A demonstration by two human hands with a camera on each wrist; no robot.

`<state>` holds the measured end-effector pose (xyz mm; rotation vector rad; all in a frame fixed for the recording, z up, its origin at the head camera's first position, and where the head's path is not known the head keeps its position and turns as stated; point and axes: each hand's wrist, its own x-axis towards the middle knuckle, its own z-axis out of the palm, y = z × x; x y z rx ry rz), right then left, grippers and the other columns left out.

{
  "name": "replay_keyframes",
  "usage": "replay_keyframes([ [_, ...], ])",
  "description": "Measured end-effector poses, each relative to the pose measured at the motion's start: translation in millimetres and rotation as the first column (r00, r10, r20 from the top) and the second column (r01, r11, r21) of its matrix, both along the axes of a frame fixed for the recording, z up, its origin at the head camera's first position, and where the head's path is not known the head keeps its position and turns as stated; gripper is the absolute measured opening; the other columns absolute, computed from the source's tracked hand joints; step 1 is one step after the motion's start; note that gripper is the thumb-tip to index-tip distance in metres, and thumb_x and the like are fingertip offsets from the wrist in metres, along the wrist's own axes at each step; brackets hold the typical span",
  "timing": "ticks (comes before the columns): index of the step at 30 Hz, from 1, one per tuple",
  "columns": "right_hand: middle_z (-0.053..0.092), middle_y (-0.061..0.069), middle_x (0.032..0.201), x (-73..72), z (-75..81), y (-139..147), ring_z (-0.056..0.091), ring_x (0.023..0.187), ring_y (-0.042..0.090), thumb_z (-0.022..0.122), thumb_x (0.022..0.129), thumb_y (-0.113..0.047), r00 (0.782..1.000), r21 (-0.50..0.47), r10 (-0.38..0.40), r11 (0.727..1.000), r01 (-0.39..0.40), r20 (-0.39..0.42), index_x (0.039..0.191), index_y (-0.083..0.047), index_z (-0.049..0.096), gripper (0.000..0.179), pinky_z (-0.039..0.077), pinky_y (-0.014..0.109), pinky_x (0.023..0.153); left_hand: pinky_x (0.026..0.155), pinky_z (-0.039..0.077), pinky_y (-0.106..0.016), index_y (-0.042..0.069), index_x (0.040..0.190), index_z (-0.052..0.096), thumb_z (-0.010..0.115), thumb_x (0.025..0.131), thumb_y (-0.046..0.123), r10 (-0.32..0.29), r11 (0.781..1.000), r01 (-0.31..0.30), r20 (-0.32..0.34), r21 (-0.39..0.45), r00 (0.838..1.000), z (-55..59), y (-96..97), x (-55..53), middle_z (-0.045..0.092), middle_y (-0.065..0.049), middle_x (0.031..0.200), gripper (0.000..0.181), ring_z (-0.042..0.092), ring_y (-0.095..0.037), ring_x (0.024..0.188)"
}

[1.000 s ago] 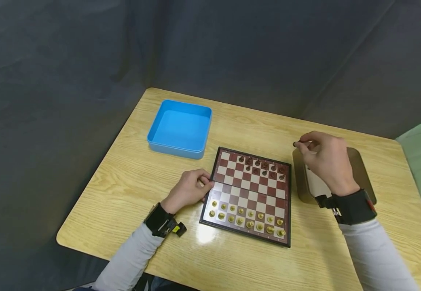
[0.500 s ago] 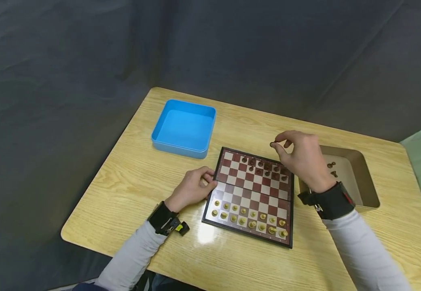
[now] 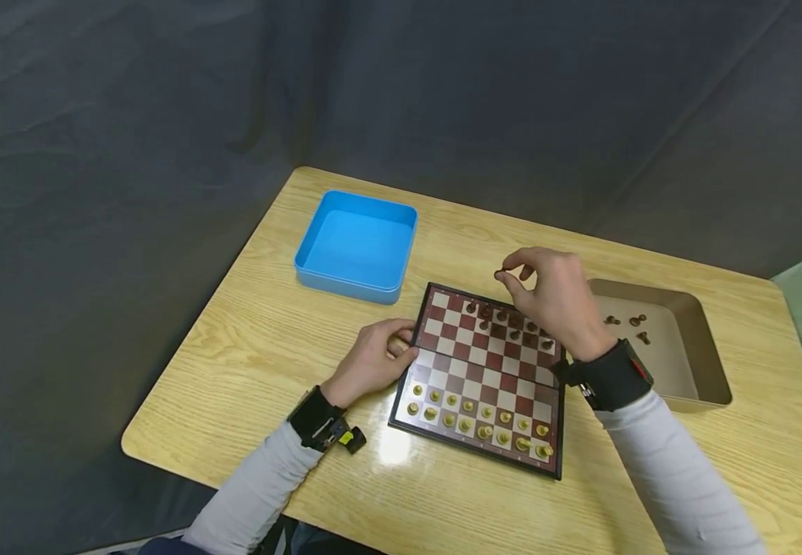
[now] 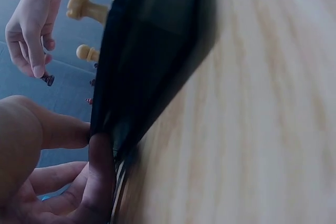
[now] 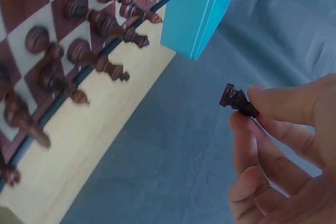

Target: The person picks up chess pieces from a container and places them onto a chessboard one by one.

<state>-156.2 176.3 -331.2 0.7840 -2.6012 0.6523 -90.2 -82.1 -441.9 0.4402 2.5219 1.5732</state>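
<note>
My left hand (image 3: pixel 373 358) grips the left edge of the chessboard (image 3: pixel 473 366), near its fold. In the left wrist view, the thumb and a finger (image 4: pixel 100 166) pinch the dark board edge. Above the board's far right part, my right hand (image 3: pixel 553 301) pinches a dark brown chess piece (image 5: pixel 236 99) between thumb and fingertips, base outward and tilted. Its upper part is hidden by the fingers. Dark pieces (image 5: pixel 100 61) stand in two rows on the far side of the board. Two rows of gold pieces (image 3: pixel 485 433) stand along the near side.
A blue box (image 3: pixel 355 285) stands at the back left of the wooden table (image 3: pixel 248 339). To the right of the board is a beige tray (image 3: pixel 709 347) with several dark pieces (image 3: pixel 638 320) lying inside, partly behind my right forearm. A dark curtain (image 3: pixel 442 100) hangs behind the table.
My right hand has moved left from over the tray to above the board's far side, carrying the dark chess piece. Pieces in the tray have come into sight. My left hand stays on the board edge.
</note>
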Motion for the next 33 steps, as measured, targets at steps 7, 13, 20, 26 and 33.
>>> replay_keyframes([
  [7,0.057,-0.006,0.081,-5.7,-7.6,-11,0.045,0.061,0.008,0.063,0.079,-0.022,0.998,0.043,0.053,0.998,-0.055,0.038,0.091,-0.016,0.063,0.014,0.033,0.026,0.044,0.054,0.049,-0.02,0.007,0.121,0.047,0.062,0.079,0.013,0.013,1.0,-0.013,0.016,0.006,1.0,0.1,3.7,-2.9,0.057,-0.001,0.093,0.045,0.06,-0.006,0.064],
  [13,0.057,-0.004,0.079,-7.0,-17.5,-21,0.05,0.067,0.012,0.063,0.077,-0.021,0.994,0.099,0.051,0.993,-0.06,0.096,0.09,-0.017,0.063,0.013,0.037,0.025,0.048,0.053,0.049,-0.019,0.008,0.121,0.047,0.063,0.079,0.015,0.014,1.0,-0.014,0.013,-0.027,1.0,0.9,4.3,-1.2,0.056,0.0,0.094,0.045,0.059,-0.005,0.063],
  [20,0.059,-0.002,0.079,-11.5,-28.7,-31,0.051,0.065,0.012,0.063,0.076,-0.023,0.991,0.154,0.069,0.984,-0.086,0.112,0.088,-0.016,0.064,0.013,0.041,0.025,0.05,0.054,0.049,-0.019,0.008,0.122,0.047,0.062,0.079,0.015,0.012,0.999,-0.011,0.003,-0.036,1.0,2.5,3.9,-0.8,0.056,0.0,0.094,0.046,0.059,-0.005,0.064],
  [26,0.057,-0.003,0.074,-12.6,-35.2,-32,0.045,0.058,0.006,0.064,0.076,-0.023,0.99,0.163,0.069,0.983,-0.089,0.125,0.088,-0.015,0.065,0.014,0.038,0.024,0.046,0.054,0.048,-0.018,0.007,0.122,0.046,0.062,0.079,0.015,0.003,0.999,-0.004,-0.008,-0.037,1.0,3.8,6.2,-0.9,0.057,-0.001,0.094,0.047,0.058,-0.005,0.063],
  [33,0.056,-0.005,0.07,-12.9,-42.3,-31,0.042,0.055,0.007,0.067,0.074,-0.021,0.992,0.149,0.083,0.984,-0.096,0.092,0.084,-0.016,0.066,0.011,0.035,0.025,0.046,0.054,0.049,-0.018,0.008,0.122,0.046,0.062,0.08,0.015,-0.008,1.0,0.008,0.001,-0.02,1.0,4.3,8.0,-0.8,0.057,0.0,0.093,0.046,0.059,-0.004,0.063],
])
